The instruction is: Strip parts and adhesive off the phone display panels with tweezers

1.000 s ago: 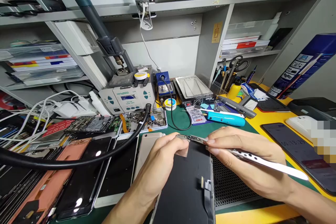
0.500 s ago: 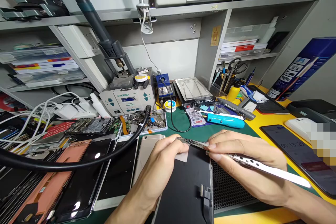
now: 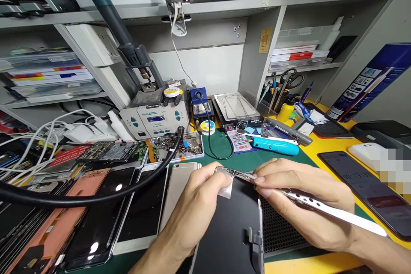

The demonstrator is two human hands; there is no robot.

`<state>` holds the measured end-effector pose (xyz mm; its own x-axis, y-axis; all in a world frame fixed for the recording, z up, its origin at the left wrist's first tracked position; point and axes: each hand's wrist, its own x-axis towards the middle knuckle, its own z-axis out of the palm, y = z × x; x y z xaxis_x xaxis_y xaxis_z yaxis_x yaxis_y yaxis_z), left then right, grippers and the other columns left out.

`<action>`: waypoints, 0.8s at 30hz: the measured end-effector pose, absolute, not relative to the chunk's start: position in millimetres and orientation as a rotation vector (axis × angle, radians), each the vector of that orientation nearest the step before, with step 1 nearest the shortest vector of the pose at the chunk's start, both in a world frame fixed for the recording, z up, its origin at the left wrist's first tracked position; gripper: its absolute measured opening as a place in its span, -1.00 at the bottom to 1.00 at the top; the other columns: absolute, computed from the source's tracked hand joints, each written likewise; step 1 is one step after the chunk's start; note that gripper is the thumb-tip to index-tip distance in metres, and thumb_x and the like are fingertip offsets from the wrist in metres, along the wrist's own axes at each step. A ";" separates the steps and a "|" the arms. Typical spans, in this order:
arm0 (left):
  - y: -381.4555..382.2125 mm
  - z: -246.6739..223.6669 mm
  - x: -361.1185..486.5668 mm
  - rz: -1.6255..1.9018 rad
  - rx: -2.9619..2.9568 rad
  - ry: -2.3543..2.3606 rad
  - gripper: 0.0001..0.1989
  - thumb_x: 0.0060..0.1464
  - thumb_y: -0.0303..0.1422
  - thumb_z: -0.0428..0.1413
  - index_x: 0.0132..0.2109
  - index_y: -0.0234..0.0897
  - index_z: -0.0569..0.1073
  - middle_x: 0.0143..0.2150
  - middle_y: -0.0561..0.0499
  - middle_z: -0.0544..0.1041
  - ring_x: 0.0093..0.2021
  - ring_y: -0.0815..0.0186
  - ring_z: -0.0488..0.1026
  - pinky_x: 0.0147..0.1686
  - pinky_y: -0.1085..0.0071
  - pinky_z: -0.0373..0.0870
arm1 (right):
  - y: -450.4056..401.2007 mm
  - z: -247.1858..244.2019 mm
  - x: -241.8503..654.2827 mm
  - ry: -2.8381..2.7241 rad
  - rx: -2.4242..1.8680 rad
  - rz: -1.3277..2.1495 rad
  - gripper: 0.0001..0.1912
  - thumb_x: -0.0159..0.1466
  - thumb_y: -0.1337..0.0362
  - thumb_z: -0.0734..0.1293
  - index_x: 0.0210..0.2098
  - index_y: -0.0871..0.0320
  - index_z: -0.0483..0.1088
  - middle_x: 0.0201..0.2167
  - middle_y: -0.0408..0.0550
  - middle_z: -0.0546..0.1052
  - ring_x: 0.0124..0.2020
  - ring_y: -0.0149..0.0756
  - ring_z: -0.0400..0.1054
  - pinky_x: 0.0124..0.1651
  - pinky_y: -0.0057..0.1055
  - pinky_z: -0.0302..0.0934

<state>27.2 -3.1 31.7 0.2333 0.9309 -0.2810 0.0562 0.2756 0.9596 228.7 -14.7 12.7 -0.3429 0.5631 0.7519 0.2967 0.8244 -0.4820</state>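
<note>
My left hand (image 3: 199, 205) grips the top edge of a phone screen (image 3: 229, 231), its dark back facing up. Under the thumb is a small silvery flap (image 3: 225, 191). Near its lower right edge the screen carries a flex cable (image 3: 255, 244). In my right hand (image 3: 311, 205) are tweezers with a white, holed handle (image 3: 337, 215), pinched between thumb and fingers. Their tips meet the screen's top edge, close to my left thumb; exactly what they touch is too small to tell. A black perforated mat (image 3: 279, 227) lies partly under the right hand.
Phones and screens, including a black one (image 3: 99, 222), lie at left. A thick black hose (image 3: 112, 199) crosses over them. Behind are a rework station (image 3: 157, 120), a tray of parts (image 3: 192, 147), a heating plate (image 3: 237, 109) and a teal tool (image 3: 276, 146). A phone with a timer (image 3: 362, 188) lies right.
The view has shifted slightly. The screen and both hands sit a little farther right, and the silvery flap catches more light. Both grips stay the same.
</note>
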 end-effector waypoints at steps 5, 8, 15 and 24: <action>-3.3 26.0 27.1 0.817 1.137 1.174 -0.76 -0.01 -0.29 0.08 -0.56 -0.20 0.25 -0.57 0.12 0.17 -0.45 0.32 0.12 -0.46 0.35 -0.03 | -13.4 13.4 230.1 -1.987 -0.624 0.328 -0.65 0.21 0.61 0.35 -0.10 0.14 0.55 -0.32 0.00 0.68 -0.31 -0.23 0.61 -0.26 -0.40 0.51; -4.0 22.0 26.8 0.828 1.147 1.190 -0.78 0.04 -0.29 0.08 -0.52 -0.22 0.28 -0.50 0.12 0.22 -0.40 0.32 0.14 -0.44 0.36 -0.03 | -13.1 11.6 231.0 -2.006 -0.613 0.305 -0.63 0.20 0.62 0.35 -0.09 0.15 0.53 -0.31 -0.01 0.68 -0.30 -0.24 0.61 -0.24 -0.41 0.51; -1.5 18.4 23.9 0.743 0.983 1.132 -0.81 0.04 -0.23 0.11 -0.41 -0.20 0.30 -0.46 0.13 0.20 -0.39 0.32 0.15 -0.40 0.38 0.01 | -12.9 0.3 234.2 -2.035 -0.584 0.297 -0.54 0.20 0.64 0.35 0.02 0.14 0.50 -0.23 0.00 0.67 -0.21 -0.21 0.60 -0.15 -0.34 0.52; -3.3 2.0 20.1 0.878 0.989 1.264 -0.82 -0.01 -0.19 0.23 -0.35 -0.19 0.48 -0.42 0.12 0.28 -0.38 0.32 0.15 -0.45 0.42 0.10 | -14.8 -2.1 232.6 -1.985 -0.613 0.321 -0.56 0.20 0.66 0.36 0.00 0.15 0.50 -0.21 -0.03 0.65 -0.20 -0.29 0.58 -0.16 -0.43 0.49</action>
<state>20.1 -3.3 2.0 0.1110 0.9331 -0.3420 0.0048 0.3437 0.9391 232.6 -14.8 -2.1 -0.3784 0.5465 0.7471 0.2827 0.8368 -0.4689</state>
